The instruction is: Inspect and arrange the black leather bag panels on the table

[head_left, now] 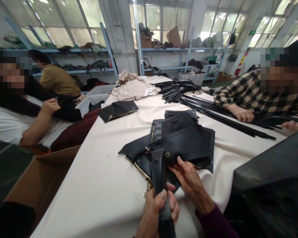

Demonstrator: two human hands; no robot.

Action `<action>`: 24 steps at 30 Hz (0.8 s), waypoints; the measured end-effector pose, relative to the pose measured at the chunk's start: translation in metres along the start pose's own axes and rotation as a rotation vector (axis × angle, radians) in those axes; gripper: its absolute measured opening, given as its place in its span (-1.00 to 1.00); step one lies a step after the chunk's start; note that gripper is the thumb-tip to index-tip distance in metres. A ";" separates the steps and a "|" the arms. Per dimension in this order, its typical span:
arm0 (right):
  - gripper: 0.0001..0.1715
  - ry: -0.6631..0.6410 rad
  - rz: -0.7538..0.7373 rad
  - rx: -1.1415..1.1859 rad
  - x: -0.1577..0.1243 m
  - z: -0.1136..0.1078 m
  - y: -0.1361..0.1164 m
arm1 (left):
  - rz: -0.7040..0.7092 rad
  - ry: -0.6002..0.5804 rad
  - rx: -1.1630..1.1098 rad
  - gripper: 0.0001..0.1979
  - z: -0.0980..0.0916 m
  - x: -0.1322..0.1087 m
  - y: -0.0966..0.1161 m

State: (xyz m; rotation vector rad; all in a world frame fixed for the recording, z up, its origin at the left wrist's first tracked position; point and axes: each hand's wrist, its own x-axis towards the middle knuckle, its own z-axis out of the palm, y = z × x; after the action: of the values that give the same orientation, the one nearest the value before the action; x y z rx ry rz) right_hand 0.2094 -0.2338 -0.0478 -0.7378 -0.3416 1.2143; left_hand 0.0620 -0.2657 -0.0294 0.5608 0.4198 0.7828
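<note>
My left hand (157,210) is closed around a long black leather-like strap (159,172), whose broad upper end points away from me over the pile. With thumb on top and fingers beneath, my right hand (188,175) pinches the near edge of a black leather-like panel (183,143), which has a small gold-coloured ring. Under and around that panel lies a loose pile of black pieces (206,138), some with gold zips (142,172). The strap hides part of the pile, and my right fingertips are partly out of sight.
A zipped black piece (119,110) lies at the table's (94,185) left. Farther back are black strips (181,87) and beige pieces (134,89). A cardboard box (44,175) stands left, a dark metal machine part (270,162) right. Co-workers sit on both sides; one's hand (244,114) touches strips.
</note>
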 end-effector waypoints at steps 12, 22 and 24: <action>-0.80 -0.079 -0.059 -0.047 -0.001 -0.003 0.009 | 0.045 -0.018 -0.031 -0.71 -0.009 -0.019 0.000; -0.71 -0.107 -0.088 -0.084 0.002 -0.003 0.012 | 0.000 -0.075 0.049 -0.66 0.010 -0.001 -0.007; -0.76 -0.104 -0.078 -0.080 0.003 -0.002 0.011 | 0.033 -0.077 0.067 -0.65 0.011 -0.006 -0.005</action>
State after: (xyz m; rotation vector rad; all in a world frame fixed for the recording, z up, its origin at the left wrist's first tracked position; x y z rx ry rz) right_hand 0.2034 -0.2300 -0.0567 -0.7246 -0.5031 1.1729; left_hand 0.0671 -0.2766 -0.0233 0.6594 0.3673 0.7788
